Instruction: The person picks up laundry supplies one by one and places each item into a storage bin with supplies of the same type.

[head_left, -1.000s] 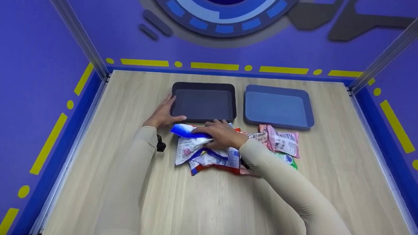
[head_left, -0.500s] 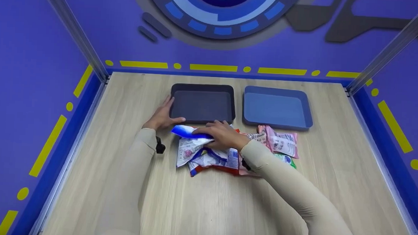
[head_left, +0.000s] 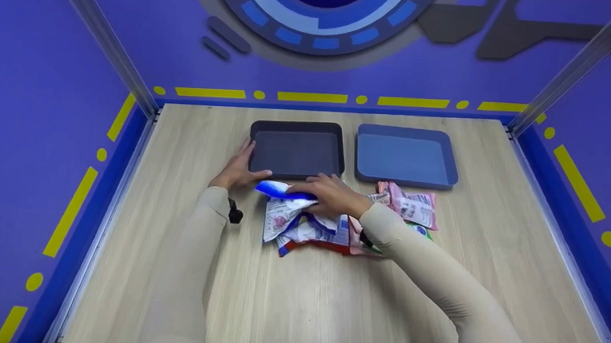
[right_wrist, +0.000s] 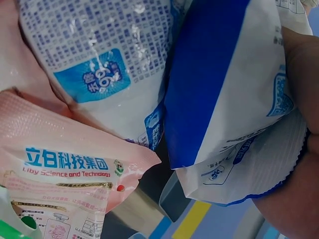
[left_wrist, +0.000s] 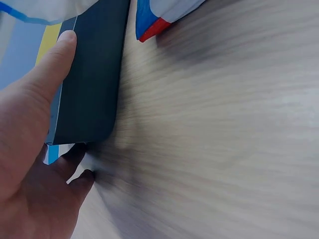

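Indeed, right hand (head_left: 331, 196) round a blue-and-white packet (right_wrist: 214, 89) (left hand (head_left: 238, 170), outspread, against the dark tray (head_left: 297, 151)).

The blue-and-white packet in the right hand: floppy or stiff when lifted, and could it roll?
The blue-and-white packet is probably floppy, as it bends and creases under the right hand. It seems unlikely to roll, given its uneven, folded shape. Its smooth-looking surface might make it slightly slippery.

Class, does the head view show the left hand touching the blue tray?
No, the left hand touches the black tray instead.
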Tool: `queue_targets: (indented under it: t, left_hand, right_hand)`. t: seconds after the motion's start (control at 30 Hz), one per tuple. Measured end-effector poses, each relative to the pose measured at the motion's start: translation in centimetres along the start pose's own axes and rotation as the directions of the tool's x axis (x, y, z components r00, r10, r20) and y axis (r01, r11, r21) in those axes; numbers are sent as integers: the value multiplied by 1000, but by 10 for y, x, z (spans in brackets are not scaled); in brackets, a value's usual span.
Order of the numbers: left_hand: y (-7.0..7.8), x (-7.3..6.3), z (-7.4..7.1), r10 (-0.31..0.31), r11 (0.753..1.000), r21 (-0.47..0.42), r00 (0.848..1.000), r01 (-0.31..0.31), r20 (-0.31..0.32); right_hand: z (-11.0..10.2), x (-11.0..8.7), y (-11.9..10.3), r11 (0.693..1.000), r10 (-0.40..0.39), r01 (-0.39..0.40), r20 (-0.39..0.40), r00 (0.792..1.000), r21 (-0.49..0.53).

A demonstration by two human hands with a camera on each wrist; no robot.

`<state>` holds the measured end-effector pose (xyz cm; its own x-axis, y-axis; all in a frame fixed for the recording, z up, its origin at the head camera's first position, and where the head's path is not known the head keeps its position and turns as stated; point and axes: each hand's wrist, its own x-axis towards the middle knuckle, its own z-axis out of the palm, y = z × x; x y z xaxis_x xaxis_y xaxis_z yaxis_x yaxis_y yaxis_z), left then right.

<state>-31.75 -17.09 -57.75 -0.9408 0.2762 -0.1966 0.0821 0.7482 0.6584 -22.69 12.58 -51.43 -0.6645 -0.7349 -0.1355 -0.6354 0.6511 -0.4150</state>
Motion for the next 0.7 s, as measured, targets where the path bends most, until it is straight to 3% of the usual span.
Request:
queue_targets:
  t: [0.37, 0.7]
  left_hand:
    - [-2, -2, 0, 14, 1000, -23, 1000, -14, 8]
    - [0, -2, 0, 29, 1000, -13, 1000, -29, -1]
  right_hand:
    - [-5, -4, 3, 997, -63, 61, -34, 997, -37]
    - [-16, -9, 1, 997, -54, 51, -64, 996, -56]
